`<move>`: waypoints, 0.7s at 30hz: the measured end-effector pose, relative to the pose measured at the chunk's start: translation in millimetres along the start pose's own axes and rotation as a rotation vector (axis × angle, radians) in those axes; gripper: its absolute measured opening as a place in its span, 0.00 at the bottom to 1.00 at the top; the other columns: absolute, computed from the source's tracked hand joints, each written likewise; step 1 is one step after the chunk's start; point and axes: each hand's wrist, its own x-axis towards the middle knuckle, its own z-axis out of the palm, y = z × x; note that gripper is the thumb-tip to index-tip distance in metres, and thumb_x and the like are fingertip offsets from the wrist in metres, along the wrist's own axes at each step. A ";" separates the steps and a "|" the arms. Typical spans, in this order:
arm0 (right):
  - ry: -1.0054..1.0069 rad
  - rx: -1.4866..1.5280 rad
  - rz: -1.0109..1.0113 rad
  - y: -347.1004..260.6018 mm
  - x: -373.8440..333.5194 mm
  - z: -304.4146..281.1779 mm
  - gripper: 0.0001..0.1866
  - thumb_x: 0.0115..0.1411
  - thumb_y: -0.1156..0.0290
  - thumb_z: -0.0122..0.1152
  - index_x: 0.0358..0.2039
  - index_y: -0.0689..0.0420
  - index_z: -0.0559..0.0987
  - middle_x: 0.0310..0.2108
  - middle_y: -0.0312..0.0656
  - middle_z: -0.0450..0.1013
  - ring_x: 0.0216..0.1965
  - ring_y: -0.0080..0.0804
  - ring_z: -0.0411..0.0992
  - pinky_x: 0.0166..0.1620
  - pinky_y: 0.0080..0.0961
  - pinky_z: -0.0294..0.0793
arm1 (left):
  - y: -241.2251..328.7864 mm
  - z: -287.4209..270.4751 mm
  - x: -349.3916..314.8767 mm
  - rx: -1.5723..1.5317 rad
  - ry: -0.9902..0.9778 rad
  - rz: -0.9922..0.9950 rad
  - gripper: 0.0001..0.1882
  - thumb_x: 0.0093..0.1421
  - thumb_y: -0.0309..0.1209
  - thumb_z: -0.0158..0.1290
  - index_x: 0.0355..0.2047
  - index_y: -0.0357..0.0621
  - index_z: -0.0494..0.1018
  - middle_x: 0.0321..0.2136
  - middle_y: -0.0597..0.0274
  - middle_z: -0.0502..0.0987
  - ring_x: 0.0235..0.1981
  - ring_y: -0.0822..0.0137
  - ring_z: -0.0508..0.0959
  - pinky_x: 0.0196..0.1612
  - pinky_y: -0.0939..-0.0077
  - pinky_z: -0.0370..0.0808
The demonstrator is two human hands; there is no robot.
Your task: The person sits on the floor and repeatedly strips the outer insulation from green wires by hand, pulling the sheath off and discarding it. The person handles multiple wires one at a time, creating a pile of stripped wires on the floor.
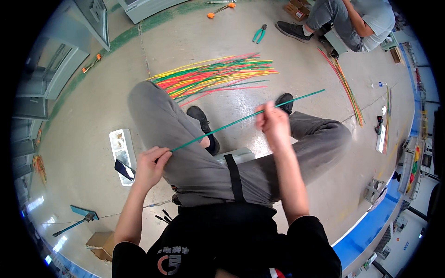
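A long, thin green tube-like strand (222,127) runs slantwise above my lap, rising to the right. My left hand (153,163) pinches its near end between thumb and fingers, over my left thigh. Farther along, my right hand (272,121) is closed around the strand, slightly blurred, and the far end sticks out past it. Beyond my feet, a loose heap of red, green and yellow strands (213,76) of the same sort lies on the floor. Whether the strand is hollow I cannot tell.
On the floor to my left is a white tray (114,143) of small parts, with a phone (124,169) on its edge. Green-handled pliers (260,34) lie beyond the heap. Another person (343,23) sits at far right, near a second strand bundle (345,88). Cabinets (65,69) stand left.
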 end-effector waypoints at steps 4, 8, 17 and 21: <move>0.158 0.191 -0.223 -43.2 10.5 -34.4 0.19 0.67 0.58 0.48 0.30 0.62 0.74 0.18 0.33 0.64 0.19 0.21 0.59 0.23 0.18 0.59 | -3.5 -19.7 6.7 0.168 0.225 0.152 0.04 0.56 0.24 0.56 0.30 0.35 0.76 0.19 0.54 0.71 0.19 0.59 0.71 0.23 0.71 0.66; 0.097 0.134 -0.323 -92.9 20.5 -38.4 0.22 0.68 0.55 0.46 0.36 0.65 0.73 0.20 0.35 0.65 0.22 0.21 0.61 0.26 0.19 0.61 | 23.9 -38.7 46.8 0.216 0.301 0.274 0.03 0.55 0.23 0.55 0.29 0.35 0.75 0.19 0.53 0.71 0.19 0.55 0.72 0.24 0.68 0.67; 0.292 -0.173 -0.332 -133.5 23.6 -93.9 0.17 0.67 0.62 0.48 0.43 0.66 0.74 0.25 0.35 0.69 0.24 0.19 0.63 0.27 0.17 0.62 | 2.0 -42.4 128.8 0.486 0.528 0.394 0.13 0.56 0.25 0.54 0.43 0.37 0.74 0.35 0.51 0.75 0.39 0.52 0.73 0.44 0.65 0.69; 0.307 -0.098 -0.334 -118.8 18.2 -91.5 0.15 0.66 0.65 0.49 0.42 0.65 0.75 0.24 0.34 0.68 0.23 0.18 0.62 0.26 0.15 0.60 | -16.0 -28.7 103.8 0.381 0.478 0.320 0.14 0.55 0.25 0.54 0.42 0.37 0.74 0.35 0.53 0.76 0.40 0.53 0.73 0.44 0.64 0.68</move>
